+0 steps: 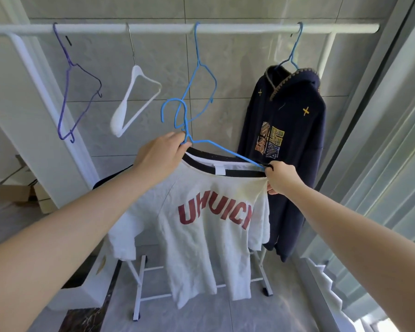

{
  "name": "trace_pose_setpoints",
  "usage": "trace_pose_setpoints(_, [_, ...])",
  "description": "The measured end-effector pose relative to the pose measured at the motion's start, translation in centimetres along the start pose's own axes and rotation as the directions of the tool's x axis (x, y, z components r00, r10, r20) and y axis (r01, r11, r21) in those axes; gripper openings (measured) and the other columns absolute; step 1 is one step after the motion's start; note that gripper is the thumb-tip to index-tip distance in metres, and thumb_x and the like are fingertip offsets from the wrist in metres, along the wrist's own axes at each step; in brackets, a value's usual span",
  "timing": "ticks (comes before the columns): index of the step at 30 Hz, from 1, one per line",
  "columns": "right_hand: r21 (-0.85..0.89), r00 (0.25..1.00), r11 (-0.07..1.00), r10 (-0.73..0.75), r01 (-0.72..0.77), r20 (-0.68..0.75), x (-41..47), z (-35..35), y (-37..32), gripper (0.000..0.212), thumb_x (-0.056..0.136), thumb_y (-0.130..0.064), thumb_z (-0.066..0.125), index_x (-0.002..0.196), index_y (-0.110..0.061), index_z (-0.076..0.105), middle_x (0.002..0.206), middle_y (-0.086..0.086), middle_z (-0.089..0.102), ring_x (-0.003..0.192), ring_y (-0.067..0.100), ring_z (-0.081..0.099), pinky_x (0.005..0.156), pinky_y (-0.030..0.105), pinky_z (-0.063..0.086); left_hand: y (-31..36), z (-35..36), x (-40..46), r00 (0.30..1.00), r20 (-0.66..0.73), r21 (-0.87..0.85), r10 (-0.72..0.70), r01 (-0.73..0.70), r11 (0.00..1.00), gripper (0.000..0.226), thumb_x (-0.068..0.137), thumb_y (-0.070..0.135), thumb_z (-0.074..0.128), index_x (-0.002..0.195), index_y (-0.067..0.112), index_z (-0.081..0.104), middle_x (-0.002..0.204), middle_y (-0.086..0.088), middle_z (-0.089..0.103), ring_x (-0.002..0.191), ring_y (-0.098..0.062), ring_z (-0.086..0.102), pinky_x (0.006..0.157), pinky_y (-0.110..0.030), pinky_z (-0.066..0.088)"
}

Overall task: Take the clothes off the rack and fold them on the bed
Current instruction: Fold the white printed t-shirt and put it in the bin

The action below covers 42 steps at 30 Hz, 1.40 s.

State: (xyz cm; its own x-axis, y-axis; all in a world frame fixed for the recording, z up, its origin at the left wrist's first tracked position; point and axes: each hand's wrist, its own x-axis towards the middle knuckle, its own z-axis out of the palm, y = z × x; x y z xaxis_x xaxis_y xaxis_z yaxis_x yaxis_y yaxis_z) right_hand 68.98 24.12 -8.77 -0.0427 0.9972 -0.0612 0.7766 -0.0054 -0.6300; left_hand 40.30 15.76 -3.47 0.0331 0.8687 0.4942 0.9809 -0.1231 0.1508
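White tee off the rail, both hands on it

The left hand (161, 155) covers the spot where the blue hanger (216, 146) meets the collar, so I can't tell how much of the hanger sits inside the white T-shirt (201, 236), and the red print is partly lost in a fold at the right edge. The tee hangs lengthwise straight down in front of the white clothes rack (177, 28), collar up, print facing the camera, hanger hook pointing up and clear of the bar. Left fingers are closed round the hanger neck; the right hand (282, 177) pinches the shirt's shoulder and the hanger's end together. Both arms reach forward, nearly straight. A navy hoodie (295, 140) hangs behind on the right.
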Motion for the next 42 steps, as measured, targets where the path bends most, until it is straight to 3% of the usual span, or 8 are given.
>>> trace_pose_setpoints(3, [0.098, 0.998, 0.994, 0.050, -0.055, 0.047, 0.3, 0.0, 0.0, 0.025, 0.104, -0.012, 0.034, 0.111, -0.009, 0.058, 0.090, 0.017, 0.073, 0.071, 0.026, 0.074, 0.054, 0.031, 0.061, -0.4, -0.2, 0.2, 0.999, 0.001, -0.052, -0.034, 0.034, 0.998, 0.031, 0.105, 0.034, 0.039, 0.082, 0.013, 0.039, 0.084, 0.002, 0.047, 0.074, -0.028, 0.047, 0.058, -0.034, 0.031])
trace_pose_setpoints(9, [0.159, 0.992, 0.983, 0.069, -0.086, 0.109, 0.6, 0.1, 0.6, 0.021, 0.103, -0.011, 0.047, 0.118, -0.009, 0.062, 0.077, 0.013, 0.073, 0.061, 0.018, 0.072, 0.050, 0.027, 0.058, -1.1, -0.1, 0.0, 0.999, 0.022, -0.094, -0.031, 0.033, 0.995, 0.032, 0.105, 0.034, 0.037, 0.080, 0.015, 0.037, 0.072, 0.002, 0.045, 0.070, -0.028, 0.048, 0.057, -0.035, 0.032])
trace_pose_setpoints(14, [0.229, 0.983, 0.968, 0.063, -0.103, 0.175, 0.1, 0.7, 0.8, 0.022, 0.101, -0.015, 0.055, 0.120, -0.013, 0.064, 0.080, 0.011, 0.075, 0.067, 0.016, 0.074, 0.057, 0.026, 0.059, -1.3, -0.2, 0.4, 0.997, -0.031, -0.225, -0.065, 0.056, 0.973, 0.035, 0.105, 0.031, 0.041, 0.074, 0.018, 0.032, 0.059, 0.003, 0.040, 0.058, -0.022, 0.040, 0.055, -0.036, 0.028])
trace_pose_setpoints(19, [0.537, 0.932, 0.828, -0.049, -0.163, 0.359, 0.3, -0.6, 1.2, 0.044, 0.092, -0.015, 0.070, 0.133, -0.026, 0.059, 0.111, 0.003, 0.074, 0.105, 0.021, 0.070, 0.097, 0.040, 0.054, -1.9, -0.3, 0.7, 0.999, 0.009, -0.190, -0.035, 0.036, 0.981, 0.030, 0.105, 0.031, 0.039, 0.082, 0.013, 0.038, 0.061, 0.002, 0.041, 0.061, -0.027, 0.042, 0.056, -0.037, 0.029])
trace_pose_setpoints(25, [0.413, 0.954, 0.876, -0.296, 0.248, 0.056, 0.1, -1.2, -2.1, 0.059, 0.089, -0.015, 0.067, 0.143, -0.032, 0.050, 0.144, -0.011, 0.050, 0.132, 0.009, 0.042, 0.106, 0.029, 0.033, -1.1, 0.9, 0.6, 0.992, 0.126, -0.227, 0.002, 0.027, 0.974, 0.014, 0.103, 0.027, 0.040, 0.098, 0.017, 0.048, 0.091, -0.002, 0.066, 0.079, -0.030, 0.057, 0.072, -0.041, 0.046])
trace_pose_setpoints(31, [0.161, 0.842, 0.833, -0.539, 0.529, 0.025, -1.6, 1.2, -6.9, 0.033, 0.102, -0.045, 0.050, 0.122, -0.026, 0.066, 0.092, -0.012, 0.066, 0.084, 0.006, 0.055, 0.083, 0.028, 0.044, 1.0, 0.9, 0.6, 0.980, 0.194, -0.358, 0.034, 0.038, 0.933, 0.020, 0.092, 0.015, 0.035, 0.092, 0.024, 0.053, 0.082, 0.002, 0.059, 0.062, -0.013, 0.045, 0.063, -0.033, 0.038])
trace_pose_setpoints(35, [0.133, 0.810, 0.803, -0.586, 0.581, -0.006, -1.6, 1.4, -6.1, 0.040, 0.102, -0.055, 0.041, 0.090, -0.032, 0.072, 0.052, -0.007, 0.037, 0.051, 0.010, 0.033, 0.059, 0.036, 0.034, 0.6, -0.2, 0.1, 0.976, 0.176, -0.404, 0.125, -0.044, 0.914, 0.023, 0.091, -0.001, 0.036, 0.089, 0.009, 0.056, 0.073, 0.011, 0.052, 0.060, -0.005, 0.041, 0.058, -0.017, 0.032])
trace_pose_setpoints(42, [0.208, 0.843, 0.821, -0.537, 0.532, -0.038, -1.7, -0.3, -5.2, 0.046, 0.100, -0.055, 0.045, 0.076, -0.024, 0.068, 0.060, 0.003, 0.032, 0.055, 0.017, 0.030, 0.061, 0.034, 0.029, -1.3, -0.4, -0.7, 0.969, 0.181, -0.408, 0.170, -0.084, 0.909, 0.025, 0.087, -0.008, 0.037, 0.088, 0.009, 0.056, 0.067, 0.020, 0.052, 0.064, 0.000, 0.042, 0.060, -0.014, 0.033])
